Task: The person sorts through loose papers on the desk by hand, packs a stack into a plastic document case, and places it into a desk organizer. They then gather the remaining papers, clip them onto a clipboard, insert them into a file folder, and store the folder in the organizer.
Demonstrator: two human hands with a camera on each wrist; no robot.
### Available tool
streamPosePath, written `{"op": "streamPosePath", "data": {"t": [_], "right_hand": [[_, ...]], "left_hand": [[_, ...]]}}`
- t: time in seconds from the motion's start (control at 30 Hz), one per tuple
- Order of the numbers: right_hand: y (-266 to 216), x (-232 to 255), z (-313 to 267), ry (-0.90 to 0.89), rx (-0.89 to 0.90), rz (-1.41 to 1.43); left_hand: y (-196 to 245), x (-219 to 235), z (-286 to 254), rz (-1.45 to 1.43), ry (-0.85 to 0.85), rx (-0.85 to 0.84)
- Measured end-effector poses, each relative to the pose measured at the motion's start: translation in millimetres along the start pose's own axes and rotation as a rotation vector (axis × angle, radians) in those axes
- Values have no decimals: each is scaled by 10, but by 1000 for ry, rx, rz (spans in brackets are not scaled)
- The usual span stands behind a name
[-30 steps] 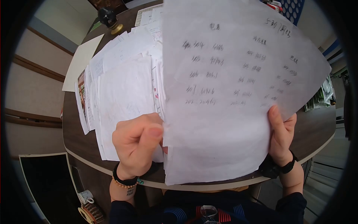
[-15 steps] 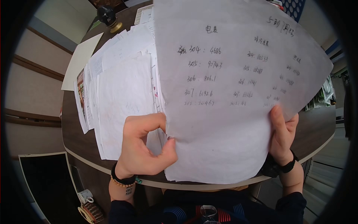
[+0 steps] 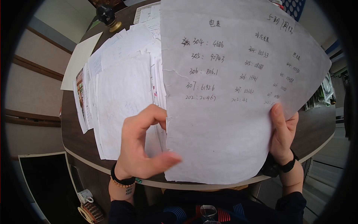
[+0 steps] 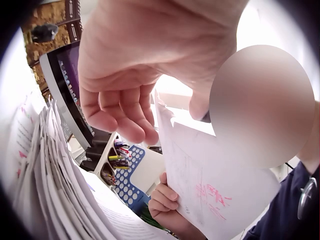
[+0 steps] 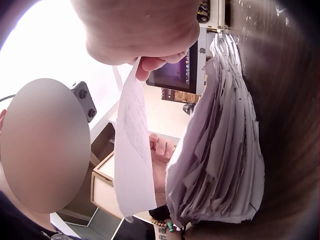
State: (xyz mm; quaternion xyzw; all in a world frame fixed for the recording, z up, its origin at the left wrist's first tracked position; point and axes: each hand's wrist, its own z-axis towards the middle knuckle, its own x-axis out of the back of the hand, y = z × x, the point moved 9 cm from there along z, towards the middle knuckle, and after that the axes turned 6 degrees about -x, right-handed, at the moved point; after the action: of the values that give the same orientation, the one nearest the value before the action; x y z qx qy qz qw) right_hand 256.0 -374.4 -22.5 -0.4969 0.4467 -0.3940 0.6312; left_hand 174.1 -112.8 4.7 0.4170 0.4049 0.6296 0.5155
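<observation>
A large white sheet of paper (image 3: 223, 134) with handwritten columns of numbers is held up, its left edge ragged. My right hand (image 3: 282, 128) grips its right side, thumb in front and fingers behind. At the left edge is my left hand (image 3: 136, 151), fingers loosely curved behind the sheet and thumb apart in front. In the left wrist view, the sheet's edge stands between its spread thumb and fingers, and red handwriting (image 4: 212, 197) shows on the back. A thick stack of papers (image 3: 121, 108) lies to the left on the desk, partly hidden by the sheet.
Behind the stack stand a black object with a gold base (image 3: 108, 18) and a cream folder (image 3: 81, 61) on the dark desk (image 3: 317, 123). A computer monitor (image 4: 70, 90) and a pen organizer (image 4: 120, 160) show beyond. A mug (image 3: 85, 196) is at lower left.
My left hand has gone from closely curled at the sheet's left edge to spread, its thumb swinging down and away from the fingers. My right hand keeps its grip; the sheet shifts slightly.
</observation>
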Motion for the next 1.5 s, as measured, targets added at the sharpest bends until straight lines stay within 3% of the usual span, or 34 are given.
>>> {"op": "streamPosePath", "data": {"t": [0.03, 0.23, 0.37, 0.53, 0.63, 0.77, 0.87, 0.93, 1.17, 1.5], "right_hand": [[-2, 1, 1, 0, 0, -1], [7, 11, 0, -3, 0, 2], [32, 38, -20, 12, -3, 29], [27, -25, 2, -87, -3, 40], [79, -91, 17, -120, -86, 18], [77, -24, 23, -21, -71, -46], [32, 20, 7, 7, 4, -85], [8, 39, 4, 28, 30, -89], [-7, 37, 12, 42, 14, -66], [18, 24, -10, 19, 2, -84]], "left_hand": [[30, -77, -1, 79, -99, -53], [-13, -67, -35, 175, -117, 41], [49, -46, -12, 211, -100, 12], [129, 71, -41, 214, 61, -99], [133, 115, -55, 226, 104, -67], [80, 138, -106, 199, 59, -31], [-14, 194, -134, -18, 190, 22], [125, -25, -12, 61, -9, -88], [78, -43, -19, 170, -83, -27], [151, -111, -16, 255, -114, -88]]}}
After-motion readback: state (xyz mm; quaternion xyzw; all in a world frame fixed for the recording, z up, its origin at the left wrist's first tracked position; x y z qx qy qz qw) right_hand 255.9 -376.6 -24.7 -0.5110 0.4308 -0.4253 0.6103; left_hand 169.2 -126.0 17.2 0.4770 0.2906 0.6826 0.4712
